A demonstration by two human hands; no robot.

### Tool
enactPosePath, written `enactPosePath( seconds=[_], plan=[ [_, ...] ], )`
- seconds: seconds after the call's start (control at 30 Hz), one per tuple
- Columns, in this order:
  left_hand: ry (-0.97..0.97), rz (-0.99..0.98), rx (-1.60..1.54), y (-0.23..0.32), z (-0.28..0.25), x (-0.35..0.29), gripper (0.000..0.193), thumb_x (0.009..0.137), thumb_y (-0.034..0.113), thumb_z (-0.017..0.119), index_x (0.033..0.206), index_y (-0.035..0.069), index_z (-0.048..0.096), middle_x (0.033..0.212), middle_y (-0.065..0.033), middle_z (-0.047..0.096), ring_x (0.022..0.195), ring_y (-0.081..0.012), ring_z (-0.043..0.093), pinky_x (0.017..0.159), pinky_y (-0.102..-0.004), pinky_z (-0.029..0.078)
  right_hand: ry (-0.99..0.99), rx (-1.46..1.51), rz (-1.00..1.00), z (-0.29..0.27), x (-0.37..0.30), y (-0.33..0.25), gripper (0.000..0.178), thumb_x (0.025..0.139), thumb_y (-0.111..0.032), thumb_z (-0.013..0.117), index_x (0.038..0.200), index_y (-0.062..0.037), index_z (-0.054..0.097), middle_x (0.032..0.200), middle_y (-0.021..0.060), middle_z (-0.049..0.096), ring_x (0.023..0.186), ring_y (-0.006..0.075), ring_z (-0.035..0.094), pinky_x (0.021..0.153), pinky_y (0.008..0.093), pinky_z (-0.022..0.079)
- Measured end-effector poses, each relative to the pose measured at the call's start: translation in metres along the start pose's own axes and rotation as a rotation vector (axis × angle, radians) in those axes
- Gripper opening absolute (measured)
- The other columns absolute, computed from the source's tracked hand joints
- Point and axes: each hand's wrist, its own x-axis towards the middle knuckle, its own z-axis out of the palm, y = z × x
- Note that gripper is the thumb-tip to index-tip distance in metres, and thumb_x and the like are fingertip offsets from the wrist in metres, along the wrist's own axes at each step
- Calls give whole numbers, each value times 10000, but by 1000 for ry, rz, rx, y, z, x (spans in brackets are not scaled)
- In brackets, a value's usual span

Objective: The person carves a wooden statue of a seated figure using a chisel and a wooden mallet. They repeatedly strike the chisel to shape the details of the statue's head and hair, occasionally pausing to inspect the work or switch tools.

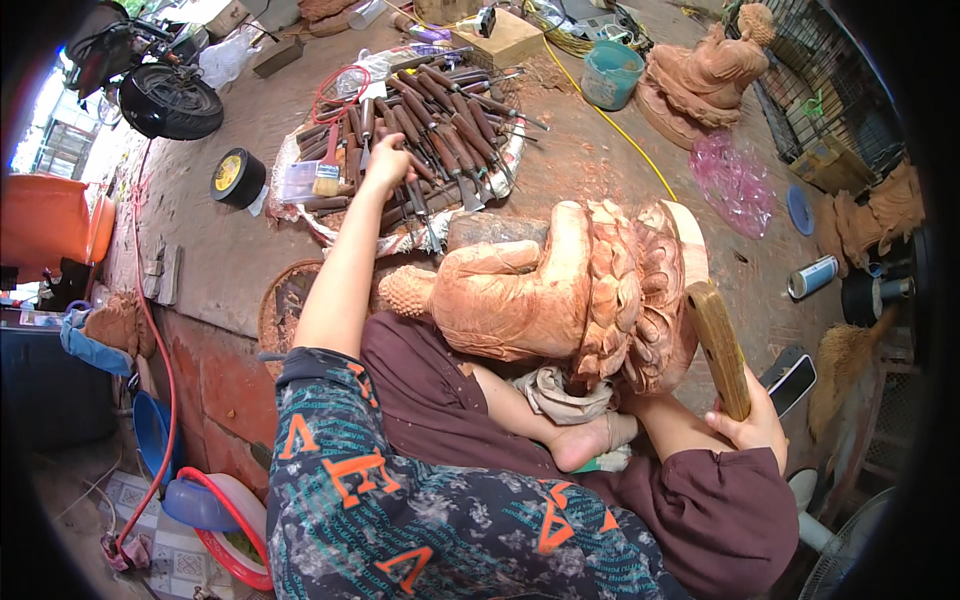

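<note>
Across my lap lies a carved wooden seated figure [515,300], its curly head to the left and its petalled base to the right. My left hand [388,163] reaches into a pile of wooden-handled chisels [440,125], its fingers curled down over the handles. What the fingers hold, if anything, is hidden beneath them. To the right of the carving, my right hand [755,425] is closed around the lower end of a wooden mallet [718,350], a thick bar tilted upward. A flat paintbrush [327,180] sits at the pile's left side.
Black tape [237,178] lies left of the tools. Beyond them are a wood block [503,42], a teal bucket [612,76] and another carved figure [705,75]. A spray can [812,277] and a phone [795,385] are at right. A red hose [165,350] runs along the left.
</note>
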Motion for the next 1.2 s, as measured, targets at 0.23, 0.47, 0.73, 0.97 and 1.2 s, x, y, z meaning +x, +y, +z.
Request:
enactPosePath(
  seconds=[0.23, 0.47, 0.73, 0.97, 1.2],
  plan=[
    [70, 269, 679, -5, 39, -16, 623, 729, 141, 682, 1325, 69, 514, 1217, -376, 470, 1093, -459, 556, 977, -463, 455, -10, 29, 46, -3, 1, -1, 593, 697, 68, 696, 1248, -33, 502, 758, 21, 515, 722, 115, 501, 671, 270, 426],
    [177, 253, 895, 2, 44, -34, 561, 747, 187, 718, 1278, 107, 553, 1178, -282, 449, 950, -447, 617, 876, -465, 515, -32, -68, 28, -7, 1, -3, 620, 688, 54, 717, 1259, -54, 504, 756, 33, 539, 709, 130, 521, 673, 281, 433],
    [274, 342, 757, 1, 45, -45, 442, 784, 198, 684, 1212, 118, 605, 1089, -222, 526, 984, -401, 615, 866, -452, 500, -54, -26, 57, -9, 0, -2, 573, 665, 41, 719, 1196, -26, 511, 778, 6, 530, 732, 111, 508, 681, 263, 425],
    [144, 479, 592, -10, 46, -7, 251, 828, 109, 553, 1032, 39, 682, 741, -174, 689, 718, -258, 701, 777, -383, 529, -62, -71, 6, -9, 4, 4, 628, 676, 48, 732, 1254, -42, 504, 738, 39, 548, 703, 138, 537, 673, 291, 441],
    [178, 210, 997, 32, 43, -3, 255, 820, 138, 549, 993, 28, 702, 933, -237, 684, 923, -332, 682, 832, -414, 527, -76, -51, 5, -10, 4, 8, 613, 678, 30, 738, 1241, -41, 508, 738, 43, 561, 700, 141, 542, 672, 297, 443]
  ],
)
